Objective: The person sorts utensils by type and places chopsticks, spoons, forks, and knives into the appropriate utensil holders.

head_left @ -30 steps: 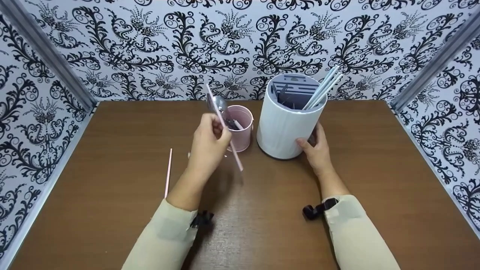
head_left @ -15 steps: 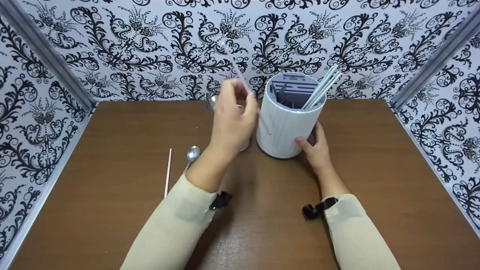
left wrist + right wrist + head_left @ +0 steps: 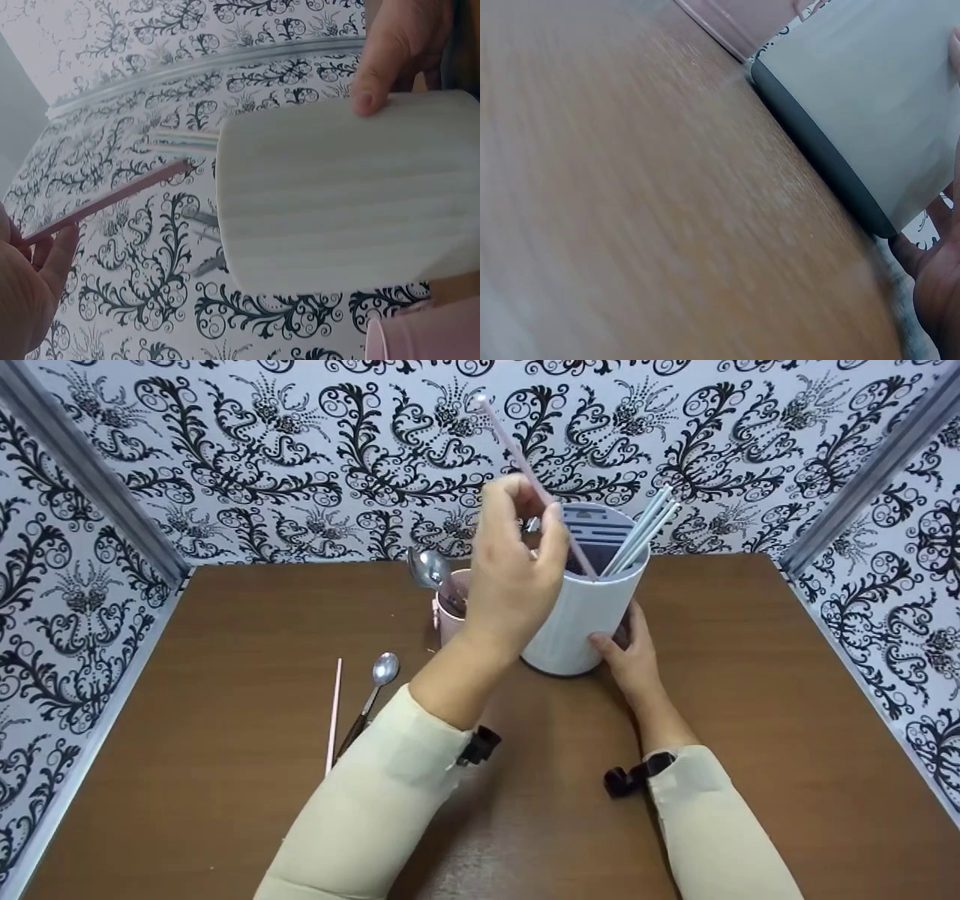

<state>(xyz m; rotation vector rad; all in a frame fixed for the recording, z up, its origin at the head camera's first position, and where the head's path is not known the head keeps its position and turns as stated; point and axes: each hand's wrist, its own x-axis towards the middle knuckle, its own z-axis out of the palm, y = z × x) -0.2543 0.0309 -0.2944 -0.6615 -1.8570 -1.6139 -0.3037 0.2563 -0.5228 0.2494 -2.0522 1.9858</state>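
My left hand point(image 3: 521, 562) pinches a pink chopstick point(image 3: 517, 454) between thumb and fingers, tilted, its lower end overlapping the mouth of a white knife-and-utensil holder point(image 3: 581, 622) in the head view. The left wrist view shows that chopstick point(image 3: 112, 201) with its tip apart from the holder's rim. My right hand point(image 3: 634, 656) grips the holder's lower right side, thumb on the front. Several pale blue chopsticks point(image 3: 643, 532) lean out of the holder's right side. Slots line its back part. A second pink chopstick point(image 3: 334, 712) lies on the table at the left.
A pink bucket point(image 3: 450, 626) with spoons point(image 3: 431, 568) in it stands left of the holder, partly behind my left hand. A dark-handled spoon point(image 3: 385, 669) lies on the brown table point(image 3: 225, 660), partly under my left sleeve. Patterned walls point(image 3: 300, 457) enclose the table.
My left hand has carried the pink chopstick up and right, from beside the pink bucket to over the holder, uncovering the spoon on the table. My right hand has stayed at the holder.
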